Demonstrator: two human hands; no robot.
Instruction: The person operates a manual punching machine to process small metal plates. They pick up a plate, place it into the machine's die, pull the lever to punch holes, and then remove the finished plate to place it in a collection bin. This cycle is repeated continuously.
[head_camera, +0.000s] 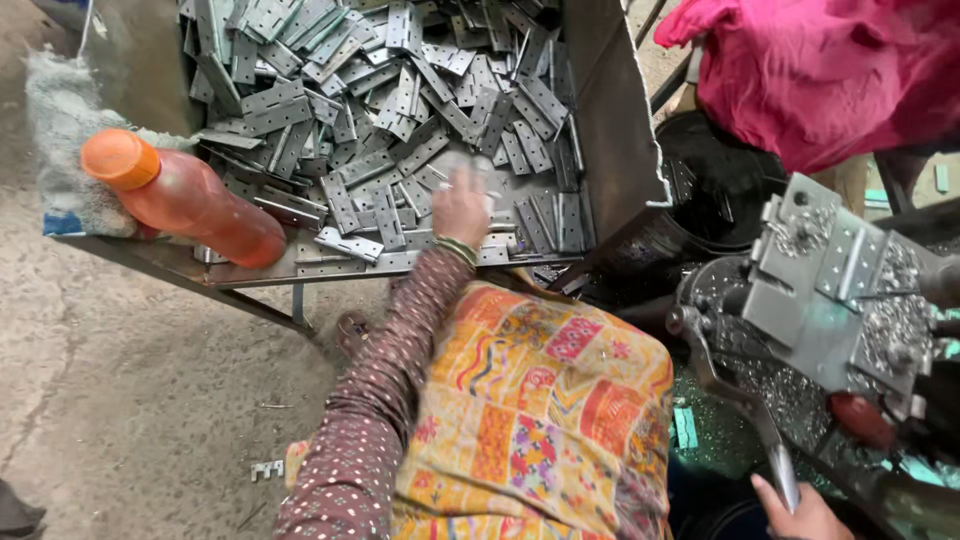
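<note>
Fingers of the left hand (461, 205) are blurred where they press down into a heap of flat perforated metal plates (400, 110); they seem to close on one pale plate (468, 165) at the fingertips, though the blur hides how firmly. That plate lies near the front middle of the heap, and its long axis cannot be made out. The plates around it are narrow strips with rows of holes, lying every way: many run slantwise from lower left to upper right, others cross them, and those along the front edge lie nearly level with the rim.

The heap fills a metal tray (620, 130) with a raised right wall, standing on thin legs over a concrete floor (130, 400). An orange plastic bottle (185, 198) lies on its side at the tray's left front corner, its cap pointing up and left, resting against a grey cloth (65, 130).

The left arm wears a dark dotted sleeve (375, 400) and a bangle at the wrist, beside patterned yellow fabric (540, 420) over the lap.

The right hand (805, 515), at the bottom edge, wraps around the lower end of a metal lever (740, 410) belonging to a press machine (830, 290) littered with metal shavings. A magenta cloth (820, 70) hangs at upper right above a black bucket (720, 180).
</note>
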